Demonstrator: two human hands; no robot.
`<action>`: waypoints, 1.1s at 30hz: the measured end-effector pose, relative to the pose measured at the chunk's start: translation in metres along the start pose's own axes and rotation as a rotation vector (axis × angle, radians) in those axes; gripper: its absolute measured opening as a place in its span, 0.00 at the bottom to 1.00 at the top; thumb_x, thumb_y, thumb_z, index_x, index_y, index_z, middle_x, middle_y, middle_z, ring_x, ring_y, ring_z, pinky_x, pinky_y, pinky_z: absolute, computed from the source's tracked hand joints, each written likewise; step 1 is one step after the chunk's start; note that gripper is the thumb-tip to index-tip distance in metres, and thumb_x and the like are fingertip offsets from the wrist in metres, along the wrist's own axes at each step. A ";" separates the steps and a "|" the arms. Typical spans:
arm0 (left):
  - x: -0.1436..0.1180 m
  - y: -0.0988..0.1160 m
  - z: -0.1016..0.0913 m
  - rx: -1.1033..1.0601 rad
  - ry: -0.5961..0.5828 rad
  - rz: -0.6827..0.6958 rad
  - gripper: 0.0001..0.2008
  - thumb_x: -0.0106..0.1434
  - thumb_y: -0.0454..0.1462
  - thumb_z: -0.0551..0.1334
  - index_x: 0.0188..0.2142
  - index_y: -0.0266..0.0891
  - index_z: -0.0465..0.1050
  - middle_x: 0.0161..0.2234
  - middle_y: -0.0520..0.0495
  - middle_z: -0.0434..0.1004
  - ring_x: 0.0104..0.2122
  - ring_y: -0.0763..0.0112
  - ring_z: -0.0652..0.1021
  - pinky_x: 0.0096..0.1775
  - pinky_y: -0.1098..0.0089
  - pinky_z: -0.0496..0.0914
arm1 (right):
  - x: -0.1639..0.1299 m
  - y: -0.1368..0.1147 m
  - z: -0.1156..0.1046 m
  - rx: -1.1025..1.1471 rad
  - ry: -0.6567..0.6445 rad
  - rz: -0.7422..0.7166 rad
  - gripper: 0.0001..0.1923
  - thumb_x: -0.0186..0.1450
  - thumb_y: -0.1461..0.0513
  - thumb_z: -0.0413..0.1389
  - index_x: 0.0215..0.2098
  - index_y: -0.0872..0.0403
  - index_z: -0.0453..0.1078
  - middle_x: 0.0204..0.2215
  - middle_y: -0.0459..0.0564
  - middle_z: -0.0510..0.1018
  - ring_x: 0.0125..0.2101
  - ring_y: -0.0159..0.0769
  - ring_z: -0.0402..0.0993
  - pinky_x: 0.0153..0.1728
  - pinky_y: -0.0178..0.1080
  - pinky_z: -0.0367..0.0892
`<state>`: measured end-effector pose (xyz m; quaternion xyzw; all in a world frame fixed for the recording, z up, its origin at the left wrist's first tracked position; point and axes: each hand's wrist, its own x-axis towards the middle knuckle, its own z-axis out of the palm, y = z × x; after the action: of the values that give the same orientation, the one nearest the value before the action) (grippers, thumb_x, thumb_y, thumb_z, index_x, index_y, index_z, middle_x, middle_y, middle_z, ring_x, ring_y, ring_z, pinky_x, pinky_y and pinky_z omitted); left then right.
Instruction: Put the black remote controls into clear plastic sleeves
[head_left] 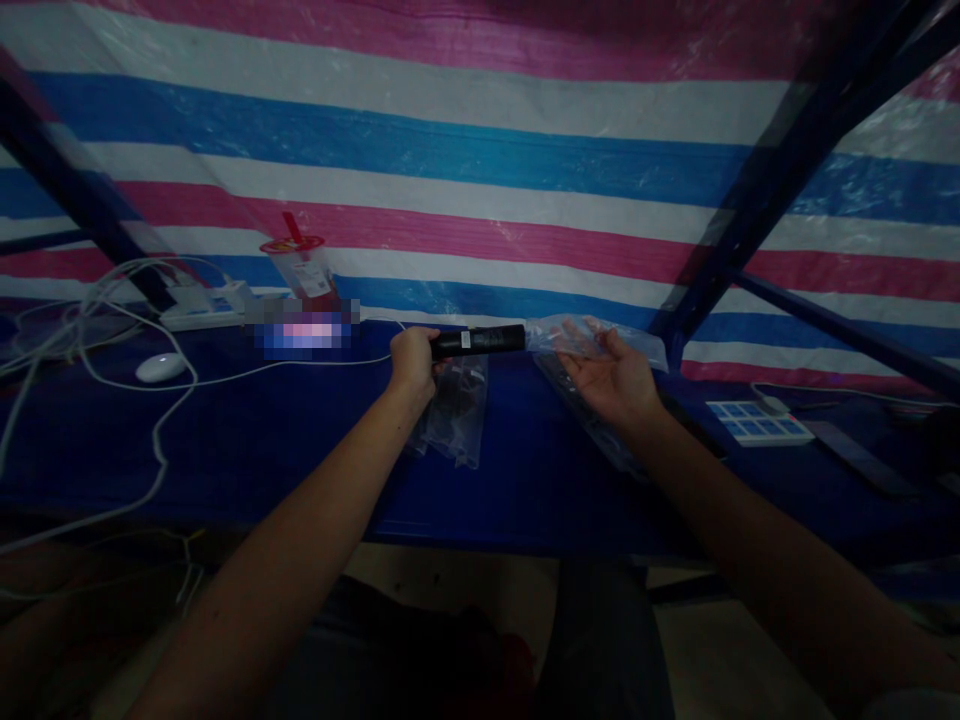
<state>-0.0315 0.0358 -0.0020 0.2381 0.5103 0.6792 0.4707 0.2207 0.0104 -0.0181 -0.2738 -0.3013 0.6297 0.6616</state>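
My left hand is closed around one end of a black stick-shaped object with a small white label; its exact kind is unclear. The object lies level, and its right end meets the mouth of a clear plastic bag. My right hand has hold of that bag, its fingers showing partly through the film. Below my left hand, clear bags with dark contents lie on the blue table. More clear packaging rests under my right wrist.
To the left are a drink cup with a red straw, a power strip, tangled white cables and a white mouse. To the right lie a white-and-blue block and a dark flat phone-like slab. Striped sheeting hangs behind.
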 end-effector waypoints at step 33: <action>-0.005 0.000 0.003 0.089 -0.068 0.084 0.06 0.50 0.34 0.60 0.30 0.37 0.66 0.22 0.50 0.68 0.15 0.71 0.70 0.15 0.73 0.58 | -0.009 0.006 0.008 -0.080 0.017 -0.021 0.09 0.69 0.58 0.56 0.47 0.49 0.70 0.49 0.54 0.81 0.47 0.46 0.82 0.53 0.49 0.75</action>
<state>-0.0268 0.0323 0.0000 0.3028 0.5133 0.6667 0.4477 0.2102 0.0016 -0.0173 -0.3024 -0.3236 0.6079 0.6590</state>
